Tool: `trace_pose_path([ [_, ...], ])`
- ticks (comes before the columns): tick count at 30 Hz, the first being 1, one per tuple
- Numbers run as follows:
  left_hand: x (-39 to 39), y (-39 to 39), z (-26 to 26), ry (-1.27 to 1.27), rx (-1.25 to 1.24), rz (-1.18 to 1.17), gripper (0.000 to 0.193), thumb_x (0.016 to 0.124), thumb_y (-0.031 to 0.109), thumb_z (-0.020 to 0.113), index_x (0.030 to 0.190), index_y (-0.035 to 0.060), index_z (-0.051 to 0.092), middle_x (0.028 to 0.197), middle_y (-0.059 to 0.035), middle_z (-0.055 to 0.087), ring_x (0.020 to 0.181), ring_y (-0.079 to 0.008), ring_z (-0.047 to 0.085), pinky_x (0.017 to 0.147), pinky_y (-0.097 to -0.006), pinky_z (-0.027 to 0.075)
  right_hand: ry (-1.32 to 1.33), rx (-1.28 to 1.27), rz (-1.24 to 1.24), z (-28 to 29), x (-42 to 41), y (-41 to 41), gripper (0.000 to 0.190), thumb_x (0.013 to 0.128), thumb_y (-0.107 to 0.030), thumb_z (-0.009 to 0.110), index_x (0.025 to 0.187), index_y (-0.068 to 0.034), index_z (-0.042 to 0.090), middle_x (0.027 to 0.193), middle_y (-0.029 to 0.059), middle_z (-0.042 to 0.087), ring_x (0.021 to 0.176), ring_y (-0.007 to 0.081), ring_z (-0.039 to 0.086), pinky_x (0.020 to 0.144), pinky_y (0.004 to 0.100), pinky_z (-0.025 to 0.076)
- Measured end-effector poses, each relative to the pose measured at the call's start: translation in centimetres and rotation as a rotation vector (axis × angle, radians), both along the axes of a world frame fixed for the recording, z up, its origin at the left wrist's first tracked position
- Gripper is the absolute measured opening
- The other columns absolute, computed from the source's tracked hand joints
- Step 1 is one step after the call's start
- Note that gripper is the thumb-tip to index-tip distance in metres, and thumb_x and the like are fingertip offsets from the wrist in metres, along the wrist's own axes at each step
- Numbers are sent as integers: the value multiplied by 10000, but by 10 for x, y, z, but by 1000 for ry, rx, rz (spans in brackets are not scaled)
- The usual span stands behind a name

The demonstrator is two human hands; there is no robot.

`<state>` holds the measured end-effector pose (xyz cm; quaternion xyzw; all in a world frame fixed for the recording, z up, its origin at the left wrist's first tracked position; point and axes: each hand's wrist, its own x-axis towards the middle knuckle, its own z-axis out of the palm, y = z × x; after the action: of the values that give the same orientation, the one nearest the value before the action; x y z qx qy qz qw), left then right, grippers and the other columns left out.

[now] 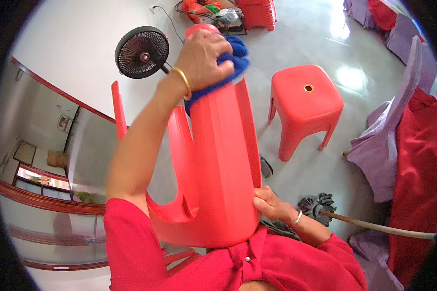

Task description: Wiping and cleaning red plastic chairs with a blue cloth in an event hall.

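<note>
A red plastic stool (222, 163) is tipped over before me, its seat end against my body and its legs pointing away. My left hand (207, 51), with a gold bangle on the wrist, presses a blue cloth (236, 58) around the far part of one leg. The cloth drapes across that leg and bunches beyond my thumb. Lower down, my right hand (271, 203) grips the stool's right edge near the seat. Its fingertips are partly hidden behind the plastic.
A second red stool (306, 94) stands upright on the grey floor. To its right are chairs with lilac covers (378, 145) and a red cloth (418, 163). A mop (317, 207) lies near my right arm. A black fan (142, 52) and stacked red stools (256, 14) are farther off.
</note>
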<state>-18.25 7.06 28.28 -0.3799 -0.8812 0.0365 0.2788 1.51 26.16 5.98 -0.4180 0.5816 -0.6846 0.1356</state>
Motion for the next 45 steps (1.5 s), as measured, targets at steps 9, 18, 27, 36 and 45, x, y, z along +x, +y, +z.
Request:
trace_pose_path([
  [9,180,24,-60,-502,241,-151,275,615,224,656,866,125,605,1003,-54,549,953,-265,488,824,-429,348,-338,108,32,-15,-11,9,389,885,-312,442,1088,8,526,978,73,614,924,183,576,807,331,452],
  [18,259,22,-64,-428,473,-143,322,601,190,702,903,138,604,1032,-49,551,947,-258,494,809,-421,340,-801,-367,20,20,5,5,482,811,-184,524,1265,-72,408,1173,59,510,1048,209,530,947,346,415],
  [27,249,11,-59,-294,321,-79,325,650,241,693,942,147,583,1097,-53,519,1003,-273,448,845,-442,317,-535,-73,-206,20,28,-16,391,977,-273,353,1321,-88,366,1265,79,471,1153,208,460,1014,384,376],
  [36,36,-13,7,151,462,-38,285,757,256,619,985,95,562,1005,-121,544,1005,-309,485,854,-402,356,-344,25,-340,42,14,-26,496,985,-391,262,1225,-1,452,1152,65,529,1068,154,483,925,302,382],
  [45,194,10,-73,-346,307,-19,396,702,222,654,1049,78,528,1089,-182,444,982,-334,421,853,-449,342,-585,-324,-267,-14,-13,-22,589,939,-504,341,1344,-76,337,1303,82,457,1170,203,467,1009,390,374],
])
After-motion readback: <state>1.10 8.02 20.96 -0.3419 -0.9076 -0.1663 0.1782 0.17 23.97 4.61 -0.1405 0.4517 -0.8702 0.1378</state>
